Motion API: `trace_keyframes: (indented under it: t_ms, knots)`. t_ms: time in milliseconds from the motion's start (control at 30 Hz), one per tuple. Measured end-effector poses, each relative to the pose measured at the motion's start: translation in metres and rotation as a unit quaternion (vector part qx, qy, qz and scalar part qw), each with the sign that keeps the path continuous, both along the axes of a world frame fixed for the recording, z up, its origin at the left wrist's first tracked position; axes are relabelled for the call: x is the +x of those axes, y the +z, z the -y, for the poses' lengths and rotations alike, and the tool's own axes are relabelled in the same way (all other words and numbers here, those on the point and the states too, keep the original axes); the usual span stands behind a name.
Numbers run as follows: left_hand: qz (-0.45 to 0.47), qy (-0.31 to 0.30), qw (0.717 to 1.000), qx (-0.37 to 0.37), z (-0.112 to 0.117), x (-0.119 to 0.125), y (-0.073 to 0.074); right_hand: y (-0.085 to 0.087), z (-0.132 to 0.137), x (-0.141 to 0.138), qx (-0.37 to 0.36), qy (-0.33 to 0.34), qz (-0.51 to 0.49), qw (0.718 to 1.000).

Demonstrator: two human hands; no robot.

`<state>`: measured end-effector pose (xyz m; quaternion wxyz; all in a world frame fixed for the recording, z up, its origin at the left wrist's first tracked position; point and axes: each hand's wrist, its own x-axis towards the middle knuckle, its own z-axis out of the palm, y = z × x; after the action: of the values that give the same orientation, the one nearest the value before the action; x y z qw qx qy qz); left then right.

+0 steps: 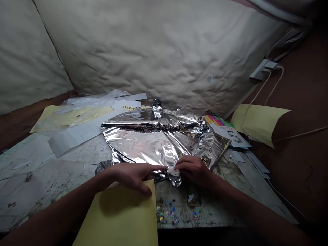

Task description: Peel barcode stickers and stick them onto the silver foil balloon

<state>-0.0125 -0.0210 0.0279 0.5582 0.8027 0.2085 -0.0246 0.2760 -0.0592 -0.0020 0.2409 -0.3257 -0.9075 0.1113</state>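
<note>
A crumpled silver foil sheet, possibly a flat foil balloon, lies on the worktable, with a narrow foil neck at its near edge. A small white label sits just above that neck. My right hand grips the foil around the neck with its fingers curled. My left hand reaches in from the left, fingertips against the foil by the label. Its thumb lies near the top edge of a yellow paper sheet. A small twisted foil end stands at the far side.
Scattered iridescent sequins lie on the table near me. Papers, a white label sheet and a numbered card surround the foil. A folded yellow sheet lies right, below a wall socket with white cables. A padded wall rises behind.
</note>
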Motion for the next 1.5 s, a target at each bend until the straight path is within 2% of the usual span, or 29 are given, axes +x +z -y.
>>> trace_keyframes:
  t_ms: [67, 167, 233, 333, 433, 533, 667, 767, 867, 967, 1067, 1233, 1333, 1367, 1433, 1500]
  knots:
    - [0.006, 0.010, 1.000, -0.008, 0.001, -0.002, 0.004, 0.005, -0.008, -0.002, -0.059, -0.023, -0.044, 0.997]
    - [0.031, 0.015, 0.999, 0.005, 0.002, -0.004, 0.006, 0.017, -0.019, -0.004, -0.187, -0.031, -0.074, 0.979]
    - [0.040, 0.011, 0.999, 0.025, 0.003, -0.005, 0.006, 0.022, -0.027, -0.003, -0.279, -0.042, -0.113, 0.953]
    - [0.029, 0.009, 0.998, 0.049, 0.004, -0.005, 0.005, 0.023, -0.041, 0.001, -0.397, -0.072, -0.174, 0.898]
    - [-0.026, -0.017, 0.997, 0.071, 0.007, -0.002, 0.000, 0.021, -0.057, 0.007, -0.447, -0.115, -0.219, 0.860]
    - [-0.058, -0.022, 0.995, 0.083, 0.010, 0.003, -0.007, 0.028, -0.076, 0.006, -0.412, -0.144, -0.248, 0.865]
    - [-0.065, -0.021, 0.994, 0.086, 0.013, 0.006, -0.012, 0.056, -0.111, -0.005, -0.318, -0.169, -0.181, 0.915]
    - [-0.073, -0.023, 0.992, 0.096, 0.013, 0.007, -0.010, 0.080, -0.156, -0.021, -0.248, -0.217, -0.111, 0.937]
    - [-0.065, -0.018, 0.993, 0.093, 0.013, 0.007, -0.008, 0.095, -0.211, -0.045, -0.210, -0.269, -0.085, 0.936]
    - [-0.083, -0.020, 0.992, 0.095, 0.014, 0.007, -0.007, 0.096, -0.261, -0.070, -0.158, -0.302, -0.076, 0.937]
    - [-0.107, -0.035, 0.988, 0.106, 0.013, 0.008, -0.006, 0.079, -0.289, -0.088, -0.129, -0.331, -0.059, 0.933]
    - [-0.107, -0.032, 0.990, 0.083, 0.011, 0.006, 0.001, 0.036, -0.290, -0.084, -0.147, -0.346, -0.037, 0.926]
    - [-0.053, -0.022, 0.998, -0.012, 0.006, 0.002, 0.004, 0.030, -0.283, -0.073, -0.150, -0.339, -0.045, 0.928]
    - [-0.016, -0.001, 0.999, -0.048, 0.003, 0.001, 0.004, 0.033, -0.280, -0.070, -0.149, -0.332, -0.051, 0.930]
    - [0.094, 0.092, 0.987, -0.095, -0.004, -0.002, 0.002, 0.043, -0.267, -0.067, -0.144, -0.306, -0.062, 0.939]
    - [0.209, 0.210, 0.947, -0.125, -0.014, -0.003, -0.003, 0.054, -0.243, -0.063, -0.139, -0.265, -0.070, 0.952]
